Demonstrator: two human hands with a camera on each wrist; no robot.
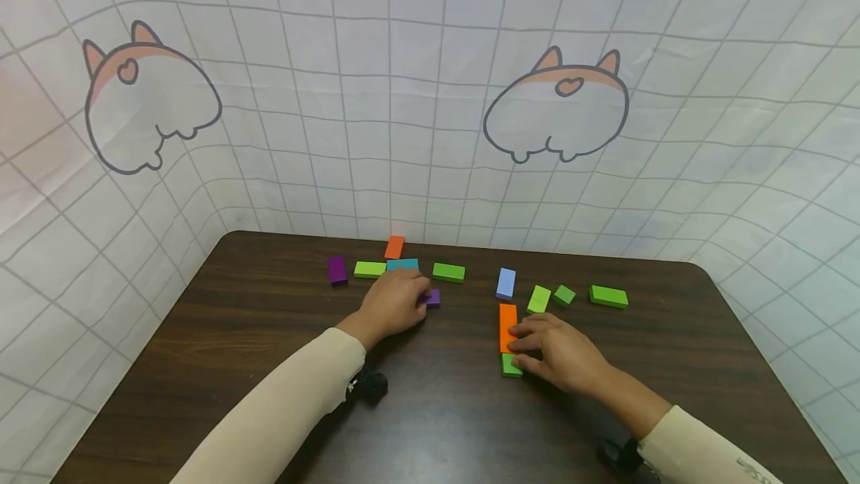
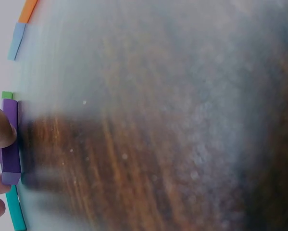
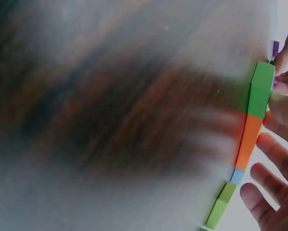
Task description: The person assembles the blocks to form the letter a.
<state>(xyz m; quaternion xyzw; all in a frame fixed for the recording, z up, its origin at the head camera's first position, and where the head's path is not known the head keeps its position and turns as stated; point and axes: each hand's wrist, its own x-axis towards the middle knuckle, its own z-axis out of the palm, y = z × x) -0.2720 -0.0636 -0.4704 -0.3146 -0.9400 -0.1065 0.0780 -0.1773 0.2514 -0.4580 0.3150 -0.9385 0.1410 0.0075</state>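
Observation:
My left hand (image 1: 395, 301) is at the middle of the table and pinches a purple block (image 2: 9, 137) between thumb and fingers. Most of that block is hidden by the hand in the head view. Just behind the hand lies a teal block (image 1: 402, 265). My right hand (image 1: 567, 353) rests beside a long orange block (image 1: 508, 327) and a green block (image 1: 510, 366), which stand end to end in a line. Its fingers are spread and relaxed, with fingertips right at the two blocks' right edges. In the right wrist view, the thumb overlaps the green block's side.
Along the back lie a dark purple block (image 1: 337, 271), a lime block (image 1: 370, 270), an orange-red block (image 1: 394, 247) and a green block (image 1: 449, 272). Beyond the right hand are a light blue block (image 1: 506, 284) and several green ones. A white gridded cloth (image 1: 416, 95) hangs behind the table.

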